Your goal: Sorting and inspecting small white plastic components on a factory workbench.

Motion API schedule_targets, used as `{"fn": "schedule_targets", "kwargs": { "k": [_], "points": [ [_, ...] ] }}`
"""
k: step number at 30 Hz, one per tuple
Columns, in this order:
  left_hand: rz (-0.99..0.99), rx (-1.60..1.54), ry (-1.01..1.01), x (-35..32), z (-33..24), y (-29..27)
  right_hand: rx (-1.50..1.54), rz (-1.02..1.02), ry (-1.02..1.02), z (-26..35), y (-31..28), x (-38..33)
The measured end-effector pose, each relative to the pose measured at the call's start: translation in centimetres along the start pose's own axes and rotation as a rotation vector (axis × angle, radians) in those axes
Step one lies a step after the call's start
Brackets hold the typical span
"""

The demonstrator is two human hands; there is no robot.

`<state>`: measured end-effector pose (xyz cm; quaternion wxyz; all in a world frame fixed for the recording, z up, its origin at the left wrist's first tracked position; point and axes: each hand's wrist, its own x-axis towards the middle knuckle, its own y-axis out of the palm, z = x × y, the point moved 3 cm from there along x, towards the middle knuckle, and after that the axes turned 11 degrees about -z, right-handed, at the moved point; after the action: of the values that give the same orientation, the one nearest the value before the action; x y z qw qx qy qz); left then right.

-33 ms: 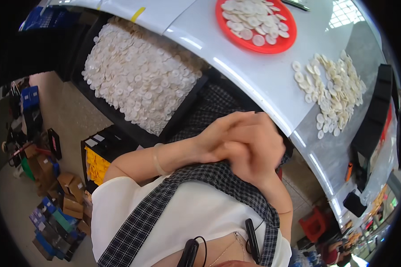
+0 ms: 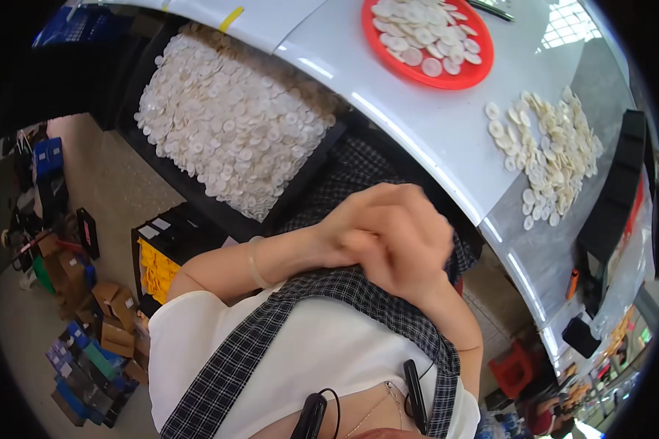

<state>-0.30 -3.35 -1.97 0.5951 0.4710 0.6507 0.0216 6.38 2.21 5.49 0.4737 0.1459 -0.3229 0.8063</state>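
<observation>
Close in front of my apron [image 2: 311, 282], my two hands are pressed together, fingers curled round each other. My left hand [image 2: 348, 223] reaches in from the left, a pale bangle [image 2: 255, 263] on its wrist. Partly smeared by motion, my right hand [image 2: 417, 245] meets it from the right. Both look closed; whether anything lies between the palms is hidden. The nearest thing beyond them is the edge of a white table [image 2: 395, 135]. On its top are a red plate [image 2: 483, 73] holding white button-like discs and a loose heap of similar discs [image 2: 556, 150].
Left of my hands, a black bin [image 2: 300, 175] under the table edge is heaped with discs. A pen [image 2: 493, 9], a long black holder [image 2: 622, 190] and an orange-handled tool [image 2: 572, 284] lie on the table. Cardboard boxes [image 2: 117, 304] and a red stool [image 2: 511, 372] stand on the floor.
My clasped hands have shifted slightly left, staying together. The table and its things sit a little further right in the picture.
</observation>
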Motion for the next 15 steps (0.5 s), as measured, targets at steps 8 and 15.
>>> {"fn": "schedule_targets", "kwargs": {
  "k": [8, 15],
  "points": [
    [0.242, -0.345, -0.066, -0.7, -1.6, -7.5, 0.029, 0.219, -0.124, 0.1, 8.1, -1.8],
    [0.033, -0.108, 0.059, 0.0, -1.8, -11.8, 0.140, 0.269, 0.311, -3.7, 9.3, 0.6]
  ]
}}
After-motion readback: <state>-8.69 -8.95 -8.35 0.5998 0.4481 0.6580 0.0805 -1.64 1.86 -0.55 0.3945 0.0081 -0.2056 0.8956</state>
